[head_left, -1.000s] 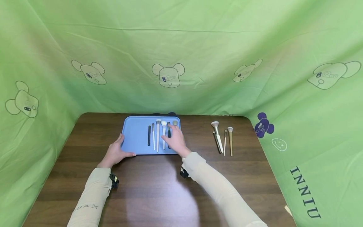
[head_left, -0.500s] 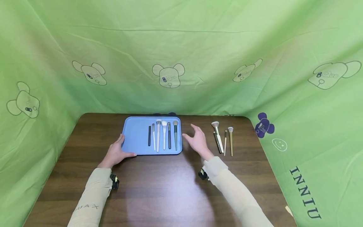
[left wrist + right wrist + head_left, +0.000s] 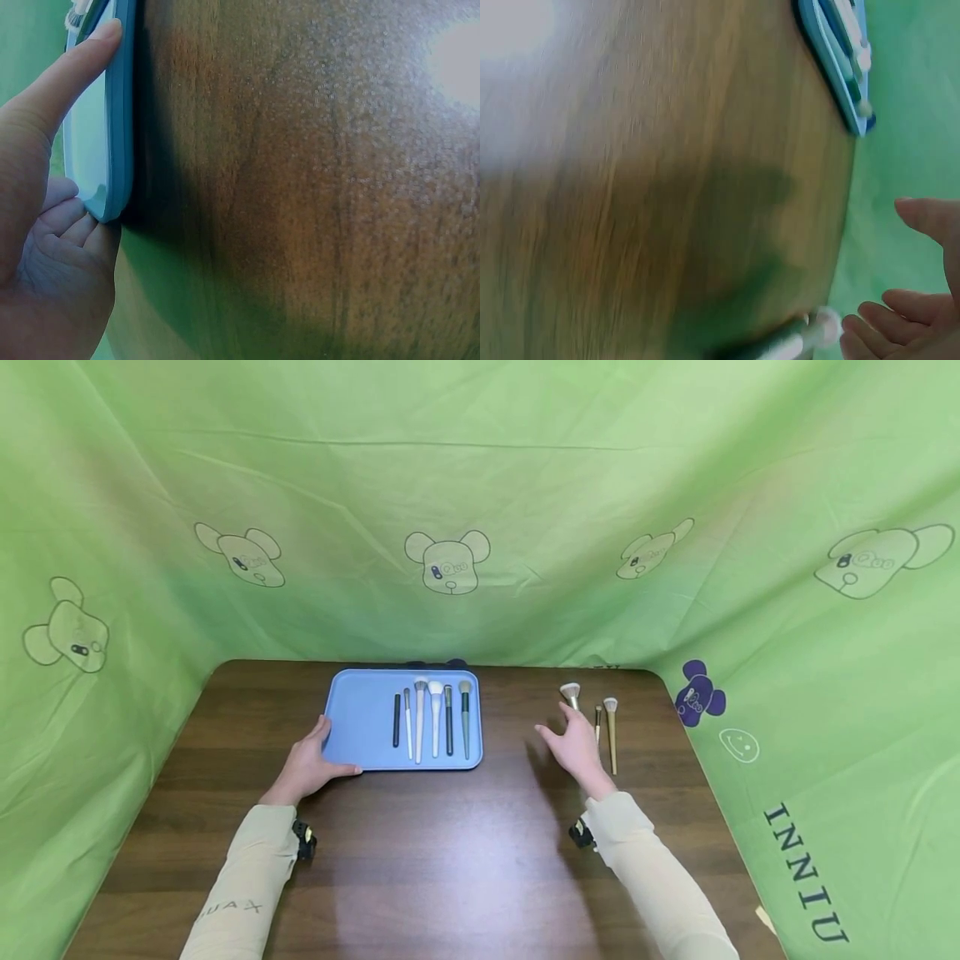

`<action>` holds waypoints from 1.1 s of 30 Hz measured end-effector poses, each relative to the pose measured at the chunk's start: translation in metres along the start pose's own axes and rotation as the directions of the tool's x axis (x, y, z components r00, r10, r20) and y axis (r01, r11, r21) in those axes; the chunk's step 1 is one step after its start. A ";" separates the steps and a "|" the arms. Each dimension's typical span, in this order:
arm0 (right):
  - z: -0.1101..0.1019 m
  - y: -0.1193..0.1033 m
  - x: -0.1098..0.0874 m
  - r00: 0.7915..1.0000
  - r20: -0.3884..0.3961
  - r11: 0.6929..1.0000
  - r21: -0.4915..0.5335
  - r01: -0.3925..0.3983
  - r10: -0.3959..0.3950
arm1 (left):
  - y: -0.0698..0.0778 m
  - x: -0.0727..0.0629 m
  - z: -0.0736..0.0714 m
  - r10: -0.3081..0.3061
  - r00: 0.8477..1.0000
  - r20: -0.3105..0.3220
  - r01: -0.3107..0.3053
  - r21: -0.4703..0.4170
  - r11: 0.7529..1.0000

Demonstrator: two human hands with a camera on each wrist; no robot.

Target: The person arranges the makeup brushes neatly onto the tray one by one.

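My left hand (image 3: pixel 306 768) holds the near left corner of a blue tray (image 3: pixel 352 714), its thumb (image 3: pixel 82 67) along the front rim and fingers at the left side. Several makeup brushes lie in a row on the tray's right half, from a short black one (image 3: pixel 397 720) to a green-handled brush (image 3: pixel 465 718). To the right, my right hand (image 3: pixel 576 752) hovers over loose brushes with thumb and fingers apart, holding nothing. Beyond its fingertips shows a wide-headed brush (image 3: pixel 570 692); the hand hides its handle. A thin brush (image 3: pixel 597 714) and a tan-handled brush (image 3: pixel 612 735) lie beside it.
The brown wooden table (image 3: pixel 450 860) reaches back to a green cloth (image 3: pixel 525 627) that hangs behind it and at both sides. A small pale piece (image 3: pixel 765 919) sits at the table's right edge.
My right hand has left the brushes on the tray and moved right, to above the loose brushes. The left hand has stayed at the tray's corner.
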State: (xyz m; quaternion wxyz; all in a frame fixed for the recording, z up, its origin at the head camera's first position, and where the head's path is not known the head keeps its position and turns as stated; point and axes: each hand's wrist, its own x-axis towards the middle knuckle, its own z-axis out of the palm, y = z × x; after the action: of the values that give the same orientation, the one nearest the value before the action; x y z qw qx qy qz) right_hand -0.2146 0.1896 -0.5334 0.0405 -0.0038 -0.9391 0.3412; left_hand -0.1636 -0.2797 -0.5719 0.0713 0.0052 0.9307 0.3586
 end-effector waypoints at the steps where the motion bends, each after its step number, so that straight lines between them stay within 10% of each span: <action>1: -0.004 0.003 0.000 1.000 -0.009 1.000 -0.010 -0.005 0.005 | 0.000 0.000 0.000 0.000 1.000 -0.001 0.000 0.001 1.000; 16: -0.041 0.036 -0.003 0.999 -0.001 0.991 -0.120 -0.054 0.055 | -0.001 0.001 0.000 0.005 1.000 -0.002 -0.005 0.001 1.000; 33: -0.030 0.045 -0.006 0.997 0.011 0.956 -0.286 -0.068 0.074 | 0.000 0.000 0.000 -0.008 1.000 0.003 0.008 -0.018 1.000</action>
State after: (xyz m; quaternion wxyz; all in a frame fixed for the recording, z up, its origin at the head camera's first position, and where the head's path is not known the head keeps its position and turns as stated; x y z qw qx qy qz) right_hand -0.2073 0.2432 -0.5396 0.0173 -0.0397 -0.9781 0.2035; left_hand -0.1637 -0.2797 -0.5714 0.0739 0.0013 0.9274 0.3668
